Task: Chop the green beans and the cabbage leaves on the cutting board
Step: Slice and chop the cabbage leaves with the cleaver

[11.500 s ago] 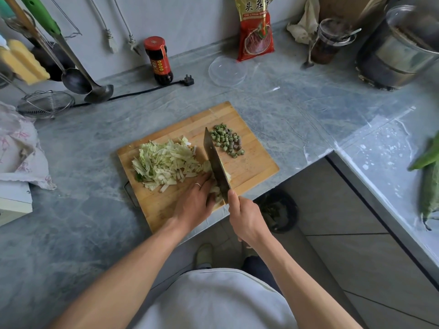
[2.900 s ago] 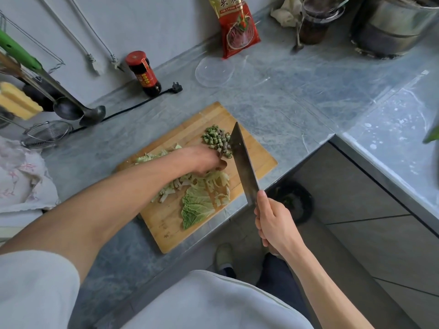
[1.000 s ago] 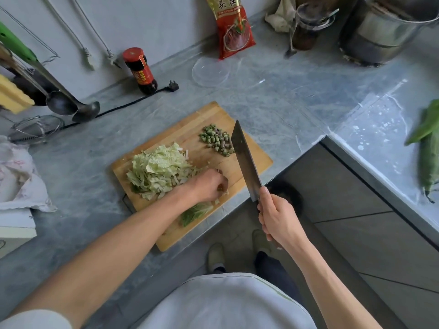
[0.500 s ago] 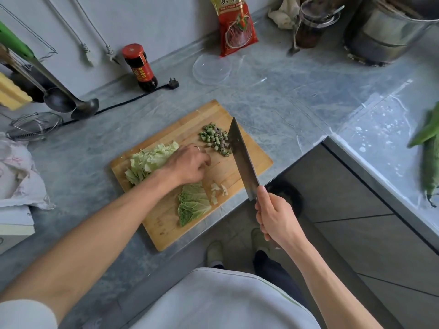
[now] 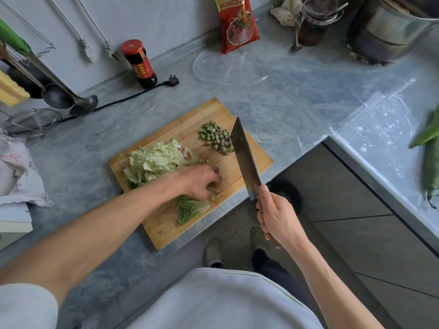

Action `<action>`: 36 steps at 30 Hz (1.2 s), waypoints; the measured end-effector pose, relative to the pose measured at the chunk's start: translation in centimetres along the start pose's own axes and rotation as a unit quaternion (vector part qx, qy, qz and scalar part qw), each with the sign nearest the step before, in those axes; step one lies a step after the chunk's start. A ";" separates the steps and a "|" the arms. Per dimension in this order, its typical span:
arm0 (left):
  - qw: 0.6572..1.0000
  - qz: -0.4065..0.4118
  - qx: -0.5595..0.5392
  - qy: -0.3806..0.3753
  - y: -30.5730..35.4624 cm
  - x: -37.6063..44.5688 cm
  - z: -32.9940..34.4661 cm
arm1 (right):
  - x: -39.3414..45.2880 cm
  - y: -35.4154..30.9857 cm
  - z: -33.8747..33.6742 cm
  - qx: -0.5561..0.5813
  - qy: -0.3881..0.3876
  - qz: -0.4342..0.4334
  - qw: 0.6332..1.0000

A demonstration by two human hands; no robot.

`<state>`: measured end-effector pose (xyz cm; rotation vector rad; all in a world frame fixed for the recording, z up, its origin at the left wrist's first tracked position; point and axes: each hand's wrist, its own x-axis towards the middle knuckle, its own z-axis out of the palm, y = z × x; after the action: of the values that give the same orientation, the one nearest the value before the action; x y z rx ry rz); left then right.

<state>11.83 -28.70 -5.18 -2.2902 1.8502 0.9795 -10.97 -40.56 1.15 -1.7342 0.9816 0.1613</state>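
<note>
A wooden cutting board (image 5: 166, 224) lies at the counter's front edge. A heap of chopped cabbage (image 5: 154, 160) covers its left part, and chopped green bean pieces (image 5: 216, 137) sit at its far right corner. A whole cabbage leaf piece (image 5: 191, 208) lies near the board's front edge. My left hand (image 5: 197, 181) is over the board between heap and leaf, fingers curled down on small cabbage scraps. My right hand (image 5: 276, 218) grips the handle of a cleaver (image 5: 244, 157), whose blade is raised over the board's right side, beside the beans.
A dark sauce bottle (image 5: 140, 64), a plug and cord (image 5: 173, 80), a clear plastic lid (image 5: 212, 66) and a red packet (image 5: 237, 22) stand behind the board. Ladles (image 5: 78, 104) and a strainer (image 5: 33, 121) are at left, a metal pot (image 5: 389, 32) at far right, green vegetables (image 5: 431, 160) on the right counter.
My left hand has moved from the cabbage heap back toward the board's front, onto the scraps beside the whole leaf. The cleaver stays raised at the right.
</note>
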 end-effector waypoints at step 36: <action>0.993 -0.085 -0.044 0.069 0.0 0.3 -1.2 | 1.8 -2.0 0.6 -0.018 -0.032 -0.019 0.999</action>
<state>12.41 -29.40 -4.36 -2.5785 1.6522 0.9178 -8.24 -40.87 1.33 -1.7679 0.9027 0.2098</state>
